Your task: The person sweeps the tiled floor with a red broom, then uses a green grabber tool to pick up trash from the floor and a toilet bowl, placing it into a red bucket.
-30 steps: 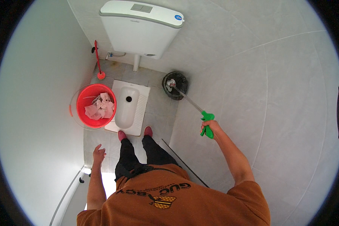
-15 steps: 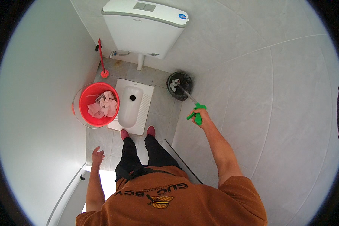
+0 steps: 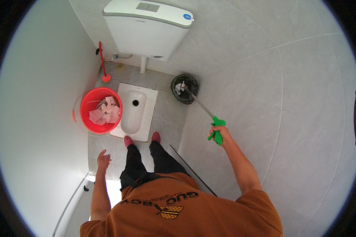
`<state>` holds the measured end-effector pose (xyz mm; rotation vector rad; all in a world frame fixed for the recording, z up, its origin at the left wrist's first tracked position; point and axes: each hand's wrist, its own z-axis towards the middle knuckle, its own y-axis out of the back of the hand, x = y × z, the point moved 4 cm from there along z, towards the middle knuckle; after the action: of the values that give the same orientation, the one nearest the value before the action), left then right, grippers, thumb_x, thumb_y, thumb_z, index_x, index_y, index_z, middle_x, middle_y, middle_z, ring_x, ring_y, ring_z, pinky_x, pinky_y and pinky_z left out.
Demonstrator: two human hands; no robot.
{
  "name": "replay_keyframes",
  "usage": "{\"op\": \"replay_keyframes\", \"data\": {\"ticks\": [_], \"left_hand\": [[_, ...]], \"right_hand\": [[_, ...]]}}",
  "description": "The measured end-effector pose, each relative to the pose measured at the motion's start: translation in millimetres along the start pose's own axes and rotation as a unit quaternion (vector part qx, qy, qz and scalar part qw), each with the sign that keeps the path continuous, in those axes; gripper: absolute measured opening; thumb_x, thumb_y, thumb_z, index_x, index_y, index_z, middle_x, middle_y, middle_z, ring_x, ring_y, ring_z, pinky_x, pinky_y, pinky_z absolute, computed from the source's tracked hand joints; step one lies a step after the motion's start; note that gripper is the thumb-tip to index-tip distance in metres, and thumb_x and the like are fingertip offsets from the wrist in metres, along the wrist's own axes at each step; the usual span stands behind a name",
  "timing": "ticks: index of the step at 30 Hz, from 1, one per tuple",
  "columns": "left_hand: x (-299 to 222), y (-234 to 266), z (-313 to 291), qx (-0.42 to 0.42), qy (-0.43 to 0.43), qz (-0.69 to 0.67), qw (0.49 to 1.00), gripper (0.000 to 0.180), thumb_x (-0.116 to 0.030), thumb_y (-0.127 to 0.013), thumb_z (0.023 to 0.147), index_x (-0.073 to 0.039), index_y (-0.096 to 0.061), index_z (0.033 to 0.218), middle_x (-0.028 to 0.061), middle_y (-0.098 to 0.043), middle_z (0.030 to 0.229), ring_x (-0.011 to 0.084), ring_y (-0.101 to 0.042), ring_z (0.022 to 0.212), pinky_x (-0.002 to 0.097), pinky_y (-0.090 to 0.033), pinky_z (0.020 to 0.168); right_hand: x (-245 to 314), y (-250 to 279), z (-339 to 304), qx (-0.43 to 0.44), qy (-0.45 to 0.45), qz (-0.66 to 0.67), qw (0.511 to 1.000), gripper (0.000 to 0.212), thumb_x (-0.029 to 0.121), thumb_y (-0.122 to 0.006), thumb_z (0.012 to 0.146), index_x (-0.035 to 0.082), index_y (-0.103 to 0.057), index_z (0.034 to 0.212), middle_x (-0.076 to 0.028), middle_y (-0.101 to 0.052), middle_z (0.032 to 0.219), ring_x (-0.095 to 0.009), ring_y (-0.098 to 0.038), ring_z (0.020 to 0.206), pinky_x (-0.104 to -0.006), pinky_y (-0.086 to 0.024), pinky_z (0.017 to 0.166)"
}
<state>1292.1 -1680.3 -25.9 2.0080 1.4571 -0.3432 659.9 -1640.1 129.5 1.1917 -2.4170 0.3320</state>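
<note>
My right hand [image 3: 223, 135] is closed round the green pistol-grip handle of a litter picker [image 3: 205, 108]. Its long metal shaft slants into a black-lined waste bin [image 3: 191, 96], where the tip meets crumpled white tissue [image 3: 179, 88]; whether the jaws grip the tissue is too small to tell. My left hand [image 3: 103, 160] hangs at my side with nothing in it, fingers loosely apart. To the left, a red bucket [image 3: 84, 118] holds pale crumpled paper [image 3: 106, 112].
Between bucket and bin lies a white squat toilet [image 3: 132, 120], just ahead of my shoes. A white cistern [image 3: 146, 35] hangs on the far wall. A red toilet brush [image 3: 103, 63] leans in the far left corner. Walls stand close on both sides, and a thin dark edge [image 3: 194, 172] runs along the right.
My right hand has shifted right and slightly nearer to me, drawing the litter picker back, so more shaft shows outside the bin. The tip remains within the bin.
</note>
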Motion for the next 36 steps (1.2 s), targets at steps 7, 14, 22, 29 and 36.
{"op": "replay_keyframes", "data": {"ticks": [7, 14, 22, 29, 36], "left_hand": [[7.9, 10.8, 4.2, -0.007, 0.006, 0.024, 1.000, 0.047, -0.013, -0.063, 0.080, -0.009, -0.048, 0.124, 0.0048, -0.064, 0.076, 0.0112, -0.059, 0.056, 0.0252, -0.044, 0.044], [-0.6, 16.8, 0.9, -0.009, 0.010, 0.001, 1.000, 0.047, -0.013, -0.063, 0.080, -0.009, -0.048, 0.124, 0.0036, -0.064, 0.073, 0.0108, -0.058, 0.054, 0.0241, -0.042, 0.043], [2.2, 14.8, -4.9, -0.020, 0.023, 0.021, 0.999, 0.048, -0.013, -0.063, 0.080, -0.009, -0.048, 0.125, 0.0050, -0.064, 0.075, 0.0108, -0.058, 0.055, 0.0239, -0.043, 0.045], [-1.6, 4.8, -7.0, -0.002, 0.017, 0.001, 1.000, 0.048, -0.015, -0.062, 0.080, -0.009, -0.048, 0.125, 0.0051, -0.064, 0.077, 0.0111, -0.059, 0.058, 0.0245, -0.044, 0.047], [-0.5, 9.3, -5.4, -0.003, 0.010, 0.046, 0.999, 0.048, -0.016, -0.063, 0.080, -0.009, -0.048, 0.125, 0.0043, -0.063, 0.076, 0.0107, -0.059, 0.059, 0.0245, -0.044, 0.046]], "right_hand": [[10.8, -4.3, -32.0, -0.004, -0.021, -0.091, 0.996, 0.014, 0.011, -0.054, 0.080, 0.007, -0.052, 0.093, -0.007, -0.060, 0.078, -0.023, -0.064, 0.072, -0.0319, -0.044, 0.052], [-0.2, -22.2, 25.2, -0.014, -0.036, -0.055, 0.998, 0.016, 0.004, -0.056, 0.078, -0.002, -0.052, 0.093, -0.012, -0.059, 0.078, -0.028, -0.063, 0.068, -0.0386, -0.052, 0.057], [4.9, -7.7, 3.9, -0.020, -0.011, -0.042, 0.999, 0.016, 0.003, -0.057, 0.078, -0.003, -0.051, 0.092, -0.013, -0.058, 0.074, -0.027, -0.061, 0.064, -0.0400, -0.053, 0.061], [12.4, -9.0, -12.1, -0.021, -0.011, -0.064, 0.998, 0.015, 0.009, -0.055, 0.080, 0.005, -0.051, 0.094, -0.007, -0.059, 0.075, -0.023, -0.063, 0.068, -0.0327, -0.044, 0.052], [2.5, -5.2, -10.1, -0.008, 0.007, -0.050, 0.999, 0.012, 0.012, -0.054, 0.081, 0.008, -0.053, 0.091, -0.006, -0.060, 0.075, -0.023, -0.064, 0.070, -0.0323, -0.043, 0.053]]}}
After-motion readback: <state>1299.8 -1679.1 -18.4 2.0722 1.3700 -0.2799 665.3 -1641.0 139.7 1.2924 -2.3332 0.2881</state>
